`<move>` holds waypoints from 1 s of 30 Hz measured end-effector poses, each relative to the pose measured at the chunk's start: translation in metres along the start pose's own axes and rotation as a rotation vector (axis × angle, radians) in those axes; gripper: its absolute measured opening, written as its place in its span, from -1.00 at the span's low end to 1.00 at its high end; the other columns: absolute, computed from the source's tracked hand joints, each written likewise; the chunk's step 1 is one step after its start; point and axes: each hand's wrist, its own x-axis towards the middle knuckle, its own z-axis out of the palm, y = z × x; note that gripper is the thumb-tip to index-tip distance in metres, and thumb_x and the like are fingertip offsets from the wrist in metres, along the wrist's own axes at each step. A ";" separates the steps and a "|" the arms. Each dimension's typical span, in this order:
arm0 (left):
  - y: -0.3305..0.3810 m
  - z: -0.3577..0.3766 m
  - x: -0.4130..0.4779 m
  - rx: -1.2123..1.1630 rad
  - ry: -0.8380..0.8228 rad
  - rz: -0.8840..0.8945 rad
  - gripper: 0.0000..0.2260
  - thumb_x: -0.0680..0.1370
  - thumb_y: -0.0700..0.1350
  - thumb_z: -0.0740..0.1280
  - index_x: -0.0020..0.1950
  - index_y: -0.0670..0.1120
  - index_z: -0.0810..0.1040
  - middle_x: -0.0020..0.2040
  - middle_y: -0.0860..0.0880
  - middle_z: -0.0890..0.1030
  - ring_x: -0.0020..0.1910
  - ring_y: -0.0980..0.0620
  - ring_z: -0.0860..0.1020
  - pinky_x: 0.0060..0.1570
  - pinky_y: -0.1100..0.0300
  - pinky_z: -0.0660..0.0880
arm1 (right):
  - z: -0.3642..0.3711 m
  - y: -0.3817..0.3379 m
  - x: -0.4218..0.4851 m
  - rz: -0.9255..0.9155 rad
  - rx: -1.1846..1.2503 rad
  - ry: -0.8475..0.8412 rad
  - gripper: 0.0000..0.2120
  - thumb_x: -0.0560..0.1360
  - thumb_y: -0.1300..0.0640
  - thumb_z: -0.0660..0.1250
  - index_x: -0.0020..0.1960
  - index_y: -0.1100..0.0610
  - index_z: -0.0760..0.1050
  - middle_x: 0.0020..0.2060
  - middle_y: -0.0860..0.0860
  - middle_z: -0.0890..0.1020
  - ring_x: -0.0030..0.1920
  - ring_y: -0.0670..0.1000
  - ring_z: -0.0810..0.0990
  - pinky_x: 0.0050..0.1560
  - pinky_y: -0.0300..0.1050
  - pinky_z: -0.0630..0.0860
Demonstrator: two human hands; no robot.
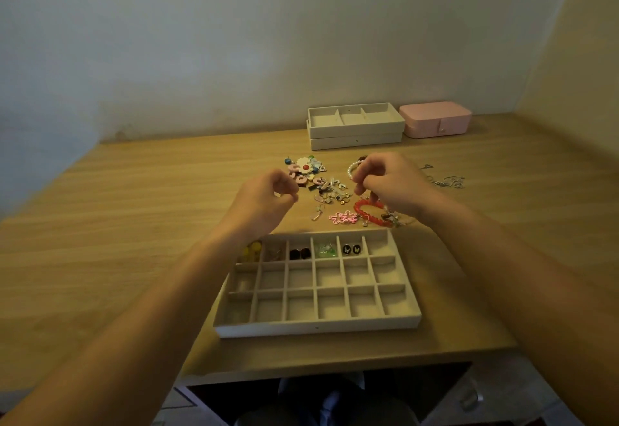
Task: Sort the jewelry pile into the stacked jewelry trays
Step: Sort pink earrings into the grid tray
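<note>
Jewelry pile (pixel 326 187) is spread on the desk (pixel 134 224) between both hands, just past the compartment tray (pixel 318 326). Left hand (pixel 268 192) and right hand (pixel 388 184) are held curled, and whether anything's pinched can't be told.

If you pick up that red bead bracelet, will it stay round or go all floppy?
The red bead bracelet would probably sag into a droopy loop, since it looks like separate round beads on a string. Pushed across the table, its round beads might roll a bit and snag the pink flower charm beside it.
</note>
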 end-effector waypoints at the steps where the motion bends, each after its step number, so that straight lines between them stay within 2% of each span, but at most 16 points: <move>1: -0.003 0.000 0.005 0.022 -0.010 -0.027 -0.80 0.53 -0.26 0.35 -0.10 0.06 0.55 -0.06 0.04 0.66 -0.05 0.11 0.59 -0.15 0.27 0.41 | 0.001 0.003 0.004 0.019 -0.008 -0.012 -0.78 0.58 0.36 0.23 -0.02 0.13 0.60 -0.13 0.05 0.68 -0.12 0.02 0.66 -0.22 -0.19 0.56; 5: -0.008 0.003 0.019 0.092 -0.151 -0.073 -0.82 0.55 -0.24 0.40 0.00 0.05 0.62 -0.05 0.05 0.61 -0.08 0.12 0.56 -0.22 0.33 0.41 | 0.011 0.010 0.019 0.011 -0.128 -0.143 -0.77 0.58 0.29 0.33 -0.06 0.00 0.67 -0.07 -0.05 0.69 -0.05 -0.07 0.65 -0.12 -0.19 0.60; 9: -0.002 0.007 0.029 0.150 -0.239 -0.020 -0.85 0.54 -0.21 0.44 0.06 -0.01 0.66 -0.04 -0.02 0.65 -0.08 0.05 0.60 -0.12 0.18 0.54 | 0.019 0.007 0.029 -0.021 -0.298 -0.248 -0.91 0.52 0.14 0.48 -0.01 -0.03 0.69 -0.06 -0.13 0.68 -0.01 -0.14 0.64 -0.06 -0.23 0.56; 12: 0.000 0.009 0.035 0.166 -0.286 0.005 -0.88 0.54 -0.16 0.44 0.06 -0.02 0.66 -0.06 -0.04 0.65 -0.07 -0.02 0.62 -0.06 0.13 0.54 | 0.018 0.004 0.030 0.002 -0.419 -0.277 -0.81 0.43 0.04 0.58 0.03 -0.02 0.69 -0.07 -0.14 0.66 -0.01 -0.12 0.62 0.03 -0.12 0.60; 16: 0.004 0.004 0.038 0.116 -0.372 0.013 -0.94 0.58 -0.07 0.40 0.04 0.03 0.61 -0.04 -0.03 0.66 -0.08 -0.02 0.61 -0.09 0.12 0.57 | 0.014 0.005 0.029 0.038 -0.503 -0.322 -0.71 0.40 0.02 0.60 0.08 -0.04 0.65 -0.10 -0.15 0.61 -0.02 -0.09 0.59 -0.07 -0.16 0.53; 19: 0.007 -0.002 0.036 0.027 -0.418 0.003 -0.92 0.61 -0.03 0.34 0.08 0.03 0.59 -0.04 -0.02 0.68 -0.17 0.07 0.59 -0.31 0.34 0.47 | 0.014 0.009 0.029 0.019 -0.542 -0.328 -0.73 0.42 0.03 0.58 0.09 -0.03 0.66 -0.09 -0.15 0.61 -0.06 -0.14 0.57 -0.15 -0.25 0.48; 21: 0.006 -0.003 0.034 0.010 -0.440 0.005 -0.88 0.62 -0.03 0.33 0.12 0.01 0.59 -0.05 0.02 0.67 -0.18 0.09 0.59 -0.36 0.42 0.43 | 0.015 0.011 0.028 0.011 -0.530 -0.327 -0.76 0.42 0.06 0.58 0.07 -0.02 0.66 -0.11 -0.14 0.61 -0.08 -0.15 0.57 -0.16 -0.26 0.48; 23: 0.006 -0.003 0.031 0.006 -0.443 0.013 -0.89 0.61 -0.05 0.35 0.12 0.01 0.59 -0.06 0.04 0.67 -0.16 0.08 0.59 -0.31 0.38 0.47 | 0.016 0.012 0.027 0.000 -0.500 -0.321 -0.80 0.43 0.05 0.57 0.02 -0.01 0.65 -0.11 -0.12 0.61 -0.07 -0.12 0.58 -0.13 -0.22 0.51; 26: 0.010 -0.007 0.027 0.018 -0.459 0.056 -0.92 0.57 -0.07 0.40 0.06 0.02 0.62 -0.09 0.05 0.65 -0.13 0.07 0.59 -0.14 0.22 0.56 | 0.013 0.012 0.027 -0.013 -0.423 -0.327 -0.89 0.48 0.06 0.52 -0.09 -0.01 0.60 -0.11 -0.09 0.61 -0.09 -0.15 0.56 -0.21 -0.26 0.43; 28: 0.015 -0.008 0.023 0.093 -0.531 0.096 -0.89 0.54 -0.05 0.45 0.05 0.04 0.64 -0.08 0.05 0.63 -0.12 0.10 0.59 -0.04 0.14 0.56 | 0.012 0.011 0.027 -0.007 -0.351 -0.342 -0.92 0.51 0.07 0.49 -0.09 -0.01 0.59 -0.12 -0.09 0.61 -0.09 -0.15 0.56 -0.20 -0.27 0.41; 30: 0.019 -0.003 0.018 0.189 -0.610 0.106 -0.81 0.51 -0.03 0.48 0.11 0.05 0.63 -0.04 0.08 0.62 -0.10 0.14 0.57 0.00 0.13 0.57 | 0.013 0.010 0.025 -0.004 -0.257 -0.317 -0.95 0.53 0.08 0.47 -0.05 0.02 0.61 -0.12 -0.08 0.63 -0.08 -0.12 0.58 -0.19 -0.27 0.42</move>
